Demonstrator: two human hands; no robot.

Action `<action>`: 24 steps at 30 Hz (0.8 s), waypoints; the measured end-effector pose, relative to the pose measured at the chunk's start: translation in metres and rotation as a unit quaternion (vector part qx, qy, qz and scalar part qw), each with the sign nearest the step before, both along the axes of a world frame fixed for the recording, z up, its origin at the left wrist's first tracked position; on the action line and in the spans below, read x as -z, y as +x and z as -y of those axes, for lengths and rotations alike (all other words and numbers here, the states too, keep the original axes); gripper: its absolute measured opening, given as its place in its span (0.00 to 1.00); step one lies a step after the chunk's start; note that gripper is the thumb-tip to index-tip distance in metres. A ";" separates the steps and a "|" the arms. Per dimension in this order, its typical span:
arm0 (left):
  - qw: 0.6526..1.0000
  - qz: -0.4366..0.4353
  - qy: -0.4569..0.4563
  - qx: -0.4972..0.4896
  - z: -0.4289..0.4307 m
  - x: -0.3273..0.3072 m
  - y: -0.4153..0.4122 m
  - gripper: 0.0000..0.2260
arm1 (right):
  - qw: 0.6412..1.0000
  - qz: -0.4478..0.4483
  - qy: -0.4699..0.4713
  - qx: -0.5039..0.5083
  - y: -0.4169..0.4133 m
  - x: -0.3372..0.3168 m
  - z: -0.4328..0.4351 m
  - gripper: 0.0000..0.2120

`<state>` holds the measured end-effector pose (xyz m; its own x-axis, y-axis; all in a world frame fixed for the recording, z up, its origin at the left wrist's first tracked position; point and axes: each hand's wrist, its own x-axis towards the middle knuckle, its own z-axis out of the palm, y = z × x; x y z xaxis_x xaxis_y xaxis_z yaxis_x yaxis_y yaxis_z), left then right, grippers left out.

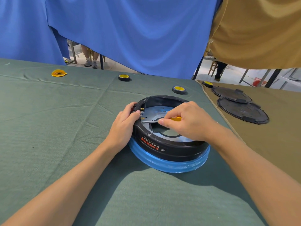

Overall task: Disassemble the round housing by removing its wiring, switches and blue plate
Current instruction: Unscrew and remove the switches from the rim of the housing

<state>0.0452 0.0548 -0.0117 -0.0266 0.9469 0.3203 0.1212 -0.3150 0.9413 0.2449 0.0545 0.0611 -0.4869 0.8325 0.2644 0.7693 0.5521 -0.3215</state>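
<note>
We note the round housing (162, 144) near the middle of the green cloth table (65, 128), open side up, black wall with red and white print facing us, seated on a wider blue rim (171, 165). The blue plate (153, 111) lies flat inside, with a large cut-out at its centre. The left hand (125, 121) wraps the housing's left outer wall, fingers curled over the edge and thumb on the rim, just beside the switches (142, 111), whose brass tabs stick inward; the fingers hide the switches' outer side. The right hand (187, 123) reaches over the housing from the right and grips a screwdriver (149, 121) by its yellow handle, index finger laid along the metal shaft, tip pointing left at the inner wall below the tabs. We cannot tell whether the tip sits in a screw. This hand and wrist cover the plate's right half and part of the right wall. No wiring is clear to us. Farther back on the green cloth sit two tape rolls (124, 77) (179, 90), well apart, and a flat yellow disc (59, 73) far left. To the right, a tan cloth (276, 144) carries a third roll (207, 84) and two black round covers (242, 111), overlapping. A blue curtain (130, 38) hangs behind, with a tan curtain (260, 30) beside it.
</note>
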 end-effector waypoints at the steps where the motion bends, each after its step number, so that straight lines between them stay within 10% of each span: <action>1: 1.000 0.001 0.000 0.002 -0.001 0.001 -0.001 0.12 | 1.000 -0.003 0.001 0.000 0.000 0.001 0.001 0.18; 24: 0.999 0.030 0.013 0.013 -0.003 0.006 -0.001 0.13 | 0.997 0.068 -0.032 -0.003 0.005 0.001 0.008 0.18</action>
<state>0.0438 0.0578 -0.0179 -0.0231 0.9389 0.3434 0.0558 -0.3417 0.9381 0.2499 0.0466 0.0598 -0.5194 0.8427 0.1414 0.8050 0.5381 -0.2500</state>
